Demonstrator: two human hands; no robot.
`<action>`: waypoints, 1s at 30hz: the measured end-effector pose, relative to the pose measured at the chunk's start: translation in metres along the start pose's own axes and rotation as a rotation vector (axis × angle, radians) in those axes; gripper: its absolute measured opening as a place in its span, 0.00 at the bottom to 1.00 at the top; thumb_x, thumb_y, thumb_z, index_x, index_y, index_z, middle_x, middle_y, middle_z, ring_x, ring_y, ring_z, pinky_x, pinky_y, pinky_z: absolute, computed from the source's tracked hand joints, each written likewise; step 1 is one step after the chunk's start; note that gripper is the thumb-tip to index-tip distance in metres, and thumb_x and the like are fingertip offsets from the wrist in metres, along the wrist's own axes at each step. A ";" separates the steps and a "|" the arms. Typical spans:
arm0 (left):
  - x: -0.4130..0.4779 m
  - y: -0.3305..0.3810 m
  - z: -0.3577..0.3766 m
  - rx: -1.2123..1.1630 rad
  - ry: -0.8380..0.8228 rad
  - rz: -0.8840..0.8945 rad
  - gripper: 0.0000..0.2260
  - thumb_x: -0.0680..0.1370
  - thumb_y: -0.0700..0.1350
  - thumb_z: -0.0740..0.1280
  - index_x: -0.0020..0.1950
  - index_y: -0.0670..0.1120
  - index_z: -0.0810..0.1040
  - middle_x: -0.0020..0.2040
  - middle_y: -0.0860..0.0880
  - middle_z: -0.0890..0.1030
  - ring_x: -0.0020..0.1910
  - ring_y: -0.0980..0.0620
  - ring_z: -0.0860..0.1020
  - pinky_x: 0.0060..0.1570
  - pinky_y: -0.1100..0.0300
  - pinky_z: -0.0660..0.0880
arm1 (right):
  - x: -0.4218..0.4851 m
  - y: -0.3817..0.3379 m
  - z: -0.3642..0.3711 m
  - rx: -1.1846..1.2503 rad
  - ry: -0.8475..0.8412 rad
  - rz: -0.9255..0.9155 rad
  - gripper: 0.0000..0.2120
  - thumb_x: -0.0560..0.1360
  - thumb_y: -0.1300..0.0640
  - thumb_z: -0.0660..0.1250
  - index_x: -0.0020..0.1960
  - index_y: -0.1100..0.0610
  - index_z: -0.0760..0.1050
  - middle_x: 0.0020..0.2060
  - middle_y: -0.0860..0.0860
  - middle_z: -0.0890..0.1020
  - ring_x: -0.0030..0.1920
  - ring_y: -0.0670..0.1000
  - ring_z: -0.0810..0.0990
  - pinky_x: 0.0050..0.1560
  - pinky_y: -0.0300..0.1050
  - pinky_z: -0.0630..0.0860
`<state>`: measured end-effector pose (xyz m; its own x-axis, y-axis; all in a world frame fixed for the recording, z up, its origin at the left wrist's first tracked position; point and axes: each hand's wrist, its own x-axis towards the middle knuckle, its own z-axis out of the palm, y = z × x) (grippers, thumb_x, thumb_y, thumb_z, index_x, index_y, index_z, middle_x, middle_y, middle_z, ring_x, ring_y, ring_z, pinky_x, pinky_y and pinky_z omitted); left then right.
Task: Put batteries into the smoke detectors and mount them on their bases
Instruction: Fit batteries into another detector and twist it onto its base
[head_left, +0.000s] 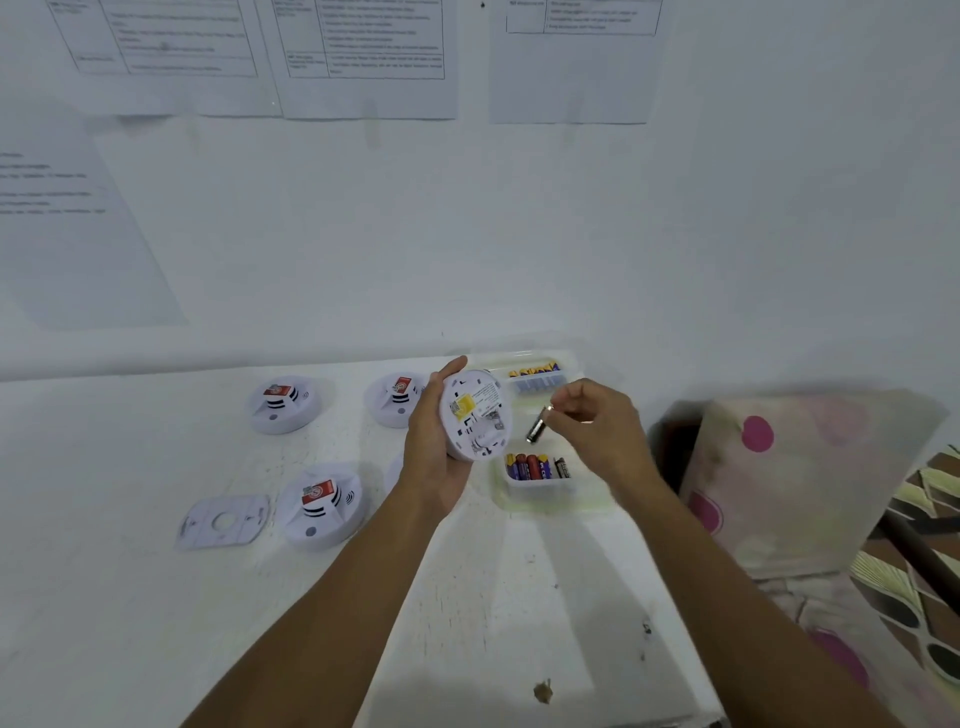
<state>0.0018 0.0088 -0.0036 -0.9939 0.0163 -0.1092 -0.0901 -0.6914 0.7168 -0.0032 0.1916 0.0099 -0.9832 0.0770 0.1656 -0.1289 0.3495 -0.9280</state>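
Note:
My left hand grips a white round smoke detector above the table, its back side with a yellow label turned toward me. Just right of it, my right hand pinches a dark battery by one end, close to the detector's back. Below the hands a white tray holds several purple and red batteries. Three smoke detectors with red stickers stand on the table. A flat white base plate lies at the left.
A second battery tray sits by the wall behind the hands. Printed sheets hang on the white wall. The white table ends at the right, where a spotted cloth-covered object stands. Part of another white round piece shows behind my left wrist.

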 end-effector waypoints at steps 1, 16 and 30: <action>0.001 0.001 -0.001 0.000 0.002 -0.003 0.15 0.81 0.54 0.59 0.63 0.52 0.79 0.58 0.46 0.82 0.57 0.47 0.79 0.55 0.50 0.77 | 0.008 0.005 -0.009 -0.159 -0.053 -0.012 0.06 0.69 0.60 0.75 0.39 0.52 0.79 0.36 0.46 0.84 0.36 0.41 0.80 0.40 0.30 0.73; 0.013 -0.002 0.001 0.029 -0.007 -0.022 0.14 0.81 0.53 0.59 0.60 0.52 0.80 0.56 0.46 0.83 0.55 0.47 0.80 0.60 0.47 0.74 | 0.038 0.041 -0.008 -0.719 -0.343 0.082 0.04 0.71 0.60 0.74 0.42 0.54 0.80 0.41 0.51 0.83 0.41 0.51 0.81 0.47 0.45 0.80; 0.040 0.016 -0.010 0.024 -0.025 -0.030 0.16 0.83 0.54 0.56 0.63 0.51 0.78 0.61 0.45 0.80 0.60 0.45 0.77 0.60 0.47 0.74 | 0.116 -0.009 0.002 -0.560 -0.276 -0.169 0.04 0.71 0.59 0.72 0.43 0.52 0.80 0.34 0.47 0.83 0.37 0.48 0.81 0.39 0.40 0.76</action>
<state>-0.0387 -0.0088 -0.0041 -0.9920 0.0552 -0.1139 -0.1212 -0.6727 0.7300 -0.1164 0.1953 0.0366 -0.9620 -0.2387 0.1329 -0.2712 0.7759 -0.5695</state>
